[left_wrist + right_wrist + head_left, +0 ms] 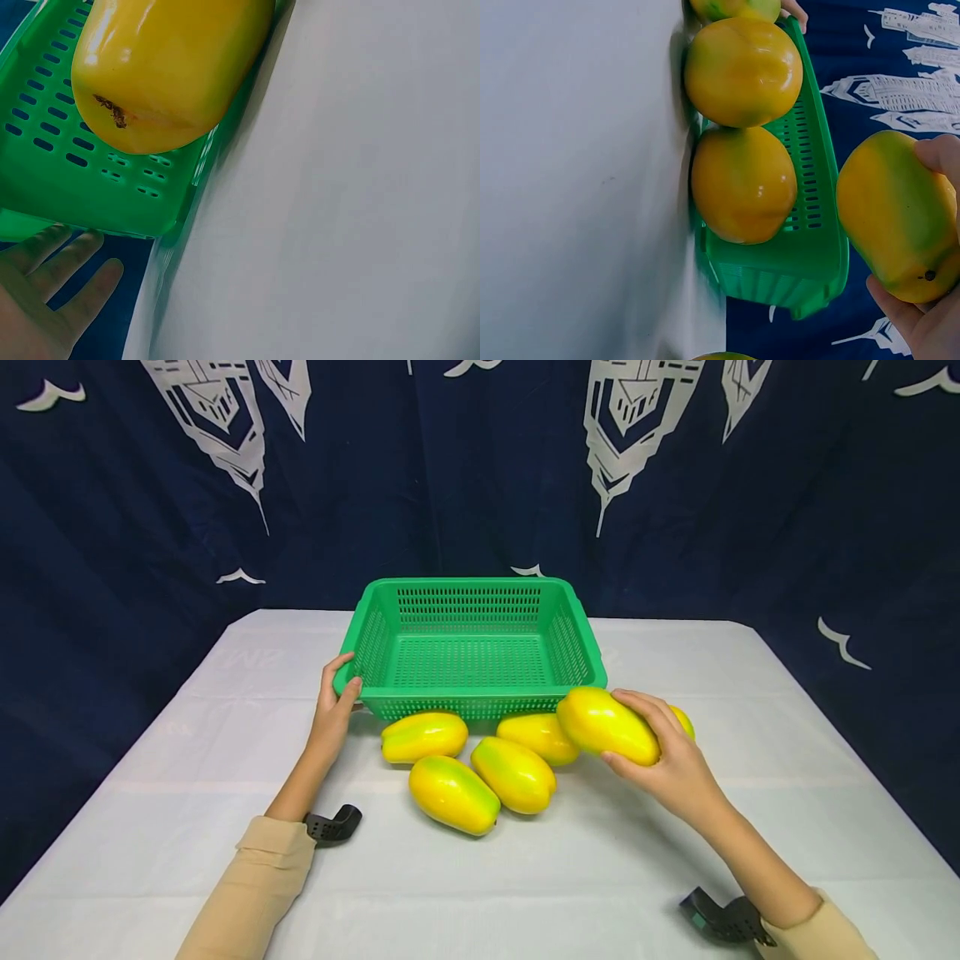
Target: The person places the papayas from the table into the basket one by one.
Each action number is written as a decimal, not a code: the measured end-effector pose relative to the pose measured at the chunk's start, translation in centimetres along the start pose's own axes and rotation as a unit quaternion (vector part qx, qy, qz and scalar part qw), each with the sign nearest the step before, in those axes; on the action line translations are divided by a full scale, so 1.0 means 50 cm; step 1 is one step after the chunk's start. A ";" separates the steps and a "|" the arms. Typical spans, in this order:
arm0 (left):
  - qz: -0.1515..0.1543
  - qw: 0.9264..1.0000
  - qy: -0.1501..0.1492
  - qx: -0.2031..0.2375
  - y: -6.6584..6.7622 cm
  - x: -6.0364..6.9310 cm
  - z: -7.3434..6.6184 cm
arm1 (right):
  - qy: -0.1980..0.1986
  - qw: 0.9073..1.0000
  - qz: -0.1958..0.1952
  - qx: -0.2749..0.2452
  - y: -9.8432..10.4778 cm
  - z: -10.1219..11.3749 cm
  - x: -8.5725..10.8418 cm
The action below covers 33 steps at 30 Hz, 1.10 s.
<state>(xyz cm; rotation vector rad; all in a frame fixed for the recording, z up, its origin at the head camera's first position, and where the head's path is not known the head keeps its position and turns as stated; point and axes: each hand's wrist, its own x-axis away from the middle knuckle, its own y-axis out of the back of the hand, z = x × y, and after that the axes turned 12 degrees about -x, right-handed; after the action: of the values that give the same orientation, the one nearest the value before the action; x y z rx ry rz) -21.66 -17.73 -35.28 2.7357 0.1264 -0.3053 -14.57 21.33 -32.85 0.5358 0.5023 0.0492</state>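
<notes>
A green plastic basket (468, 702) with slotted walls stands at the back of the table. My left hand (330, 718) holds its front left corner, thumb in front and fingers at the side; in the left wrist view several fingers (67, 270) reach the basket's end. My right hand (678, 768) grips a yellow-green papaya (606, 727) near the basket's front right corner, above the table. Several more papayas lie before the basket, among them a left one (425, 737), a front one (454, 795), a middle one (514, 775) and a partly covered one (536, 737).
Another papaya (682, 722) shows partly behind my right hand. White cloth covers the table (480, 893). A dark blue curtain (465, 485) with white drawings hangs behind it. Black devices (333, 825) are strapped to both wrists.
</notes>
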 end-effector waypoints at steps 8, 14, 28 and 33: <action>0.000 1.000 -0.001 -0.001 0.001 0.000 0.003 | 0.004 1.000 0.001 0.005 -0.002 0.003 -0.018; 0.000 1.000 -0.006 0.004 0.000 -0.001 0.003 | 0.015 1.000 -0.003 0.013 -0.003 0.006 -0.028; 0.000 1.000 -0.006 0.007 -0.001 -0.001 0.006 | -0.007 1.000 -0.012 -0.016 0.000 0.022 -0.062; 0.000 1.000 -0.008 0.005 -0.001 -0.001 0.005 | -0.015 0.999 -0.012 -0.026 -0.005 0.026 -0.072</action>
<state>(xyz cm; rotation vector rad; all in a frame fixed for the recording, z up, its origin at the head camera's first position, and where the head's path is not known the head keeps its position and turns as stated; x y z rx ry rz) -21.74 -17.78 -35.54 2.7423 0.1206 -0.3298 -17.13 19.87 -30.41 0.4784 0.4763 0.0308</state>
